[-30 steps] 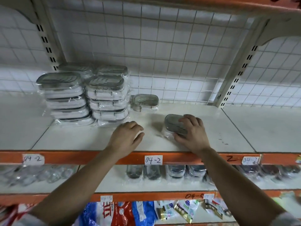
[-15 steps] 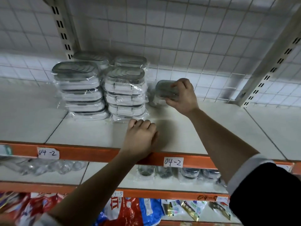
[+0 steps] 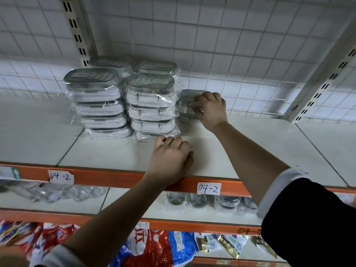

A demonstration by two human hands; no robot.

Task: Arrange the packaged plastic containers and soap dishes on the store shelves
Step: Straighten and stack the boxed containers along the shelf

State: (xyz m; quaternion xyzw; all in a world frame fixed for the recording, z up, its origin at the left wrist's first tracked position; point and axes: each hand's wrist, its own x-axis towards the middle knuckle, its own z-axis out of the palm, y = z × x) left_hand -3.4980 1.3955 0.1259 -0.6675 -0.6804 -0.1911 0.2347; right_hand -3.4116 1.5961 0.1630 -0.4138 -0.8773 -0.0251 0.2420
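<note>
Soap dish (image 3: 185,105) lower now (half hidden under right hand (image 3: 212,110))

soap dishes (image 3: 187,106) right of containers (image 3: 123,101)

Retail shop shelving, white shelf boards (image 3: 269,143) with orange front rails (image 3: 115,175), handwritten paper tags reading 04-2 (image 3: 209,188), white wire-grid back panel (image 3: 212,45), slotted cream uprights (image 3: 77,29), stacks of identical clear-wrapped plastic containers (image 3: 96,101), red and blue bagged goods (image 3: 150,245) below.
</note>
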